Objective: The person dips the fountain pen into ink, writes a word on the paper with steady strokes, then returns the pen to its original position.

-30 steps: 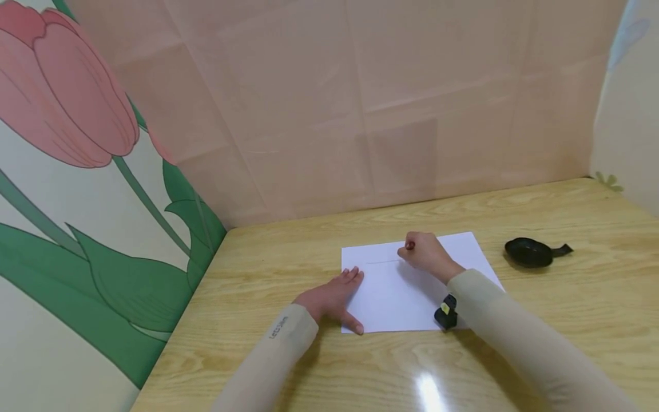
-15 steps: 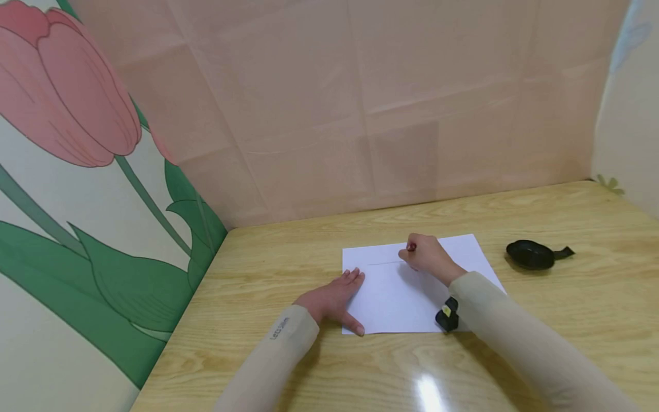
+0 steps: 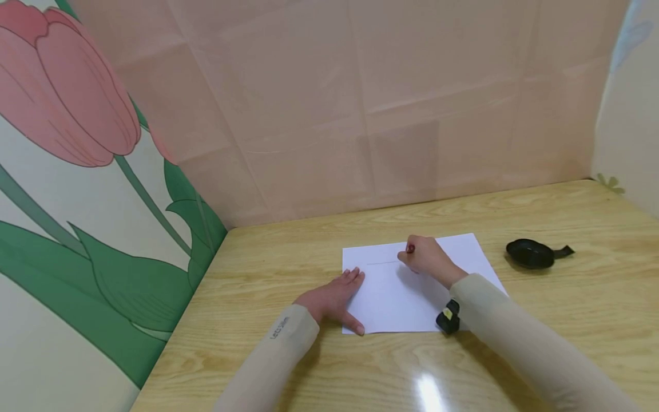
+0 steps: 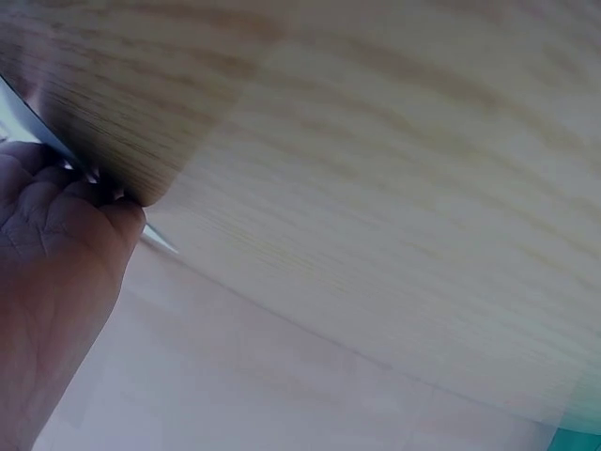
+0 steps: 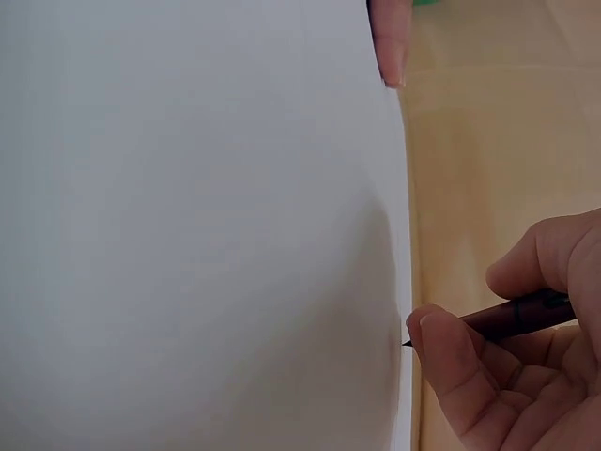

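Note:
A white sheet of paper (image 3: pixel 396 303) lies on the wooden table, with a thin line running along its upper part. My left hand (image 3: pixel 332 294) rests on the sheet's left edge, fingers and thumb spread. Near the far edge, my right hand (image 3: pixel 424 254) pinches a dark red pen (image 3: pixel 410 248). In the right wrist view the pen (image 5: pixel 516 317) has its dark point at the paper, between thumb and fingers. The left hand's palm (image 4: pixel 56 254) shows at the left of the left wrist view, its fingertips partly hidden.
A small black pan (image 3: pixel 530 254) with a short handle stands right of the paper. A black device (image 3: pixel 448 317) with a yellow mark hangs by the right sleeve. Behind the table (image 3: pixel 278 252) hangs a pinkish sheet (image 3: pixel 309 114); a tulip-painted wall (image 3: pixel 77 97) borders the left.

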Demonstrator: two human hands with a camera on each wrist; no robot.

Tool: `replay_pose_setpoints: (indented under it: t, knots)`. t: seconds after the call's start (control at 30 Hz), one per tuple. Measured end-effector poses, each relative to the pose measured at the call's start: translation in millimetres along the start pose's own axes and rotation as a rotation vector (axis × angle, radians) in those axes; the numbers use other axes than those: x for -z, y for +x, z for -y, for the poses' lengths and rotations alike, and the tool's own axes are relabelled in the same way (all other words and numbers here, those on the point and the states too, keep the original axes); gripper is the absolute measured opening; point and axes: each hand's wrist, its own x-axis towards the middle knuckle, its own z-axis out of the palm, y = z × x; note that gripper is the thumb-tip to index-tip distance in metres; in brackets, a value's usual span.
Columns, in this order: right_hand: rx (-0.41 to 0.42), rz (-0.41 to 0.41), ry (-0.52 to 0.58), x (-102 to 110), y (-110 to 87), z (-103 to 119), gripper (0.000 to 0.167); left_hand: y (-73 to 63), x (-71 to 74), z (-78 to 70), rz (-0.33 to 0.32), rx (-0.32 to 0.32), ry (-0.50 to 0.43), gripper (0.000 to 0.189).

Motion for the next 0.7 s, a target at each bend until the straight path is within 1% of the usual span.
replay_pose_setpoints:
  t: [0.43,0.7]
  knots:
    - [0.034,-0.023,-0.023,-0.8,-7.0,4.4,0.022,-1.3,-0.3,-0.1,0.011,0.019,-0.008,0.118]
    - [0.018,-0.023,-0.025,0.1,-9.9,6.0,0.022,-1.8,0.6,-1.5,0.006,0.010,-0.002,0.117]
